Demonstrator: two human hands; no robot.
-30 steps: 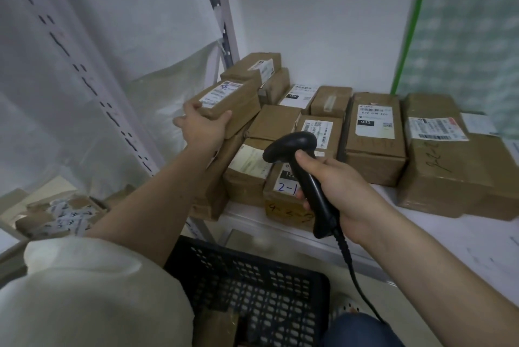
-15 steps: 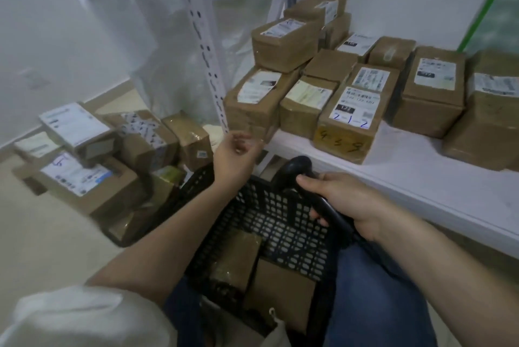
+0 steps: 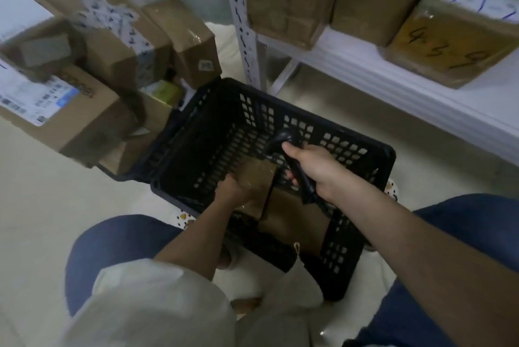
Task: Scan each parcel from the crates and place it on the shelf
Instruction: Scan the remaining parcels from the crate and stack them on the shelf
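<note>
— Where's the left hand (image 3: 233, 188)?

— Down inside the black crate (image 3: 362, 237), fingers closed on the edge of a brown parcel (image 3: 258, 178) that stands tilted against the crate's perforated wall.

— And the right hand (image 3: 314, 169)?

— Just beside it, above the crate, clenched around the handle of a black scanner (image 3: 292, 155), whose head points down toward the parcel.

— Anything else in the crate?

— A second, flatter brown parcel (image 3: 295, 223) lies on the bottom, below the right hand.

— Farther out?

— Beyond the right hand, the white shelf (image 3: 393, 88) carries taped boxes (image 3: 455, 37) — one with handwritten digits. To the left of the left hand, a heap of cartons (image 3: 92, 65) sits on the floor.
</note>
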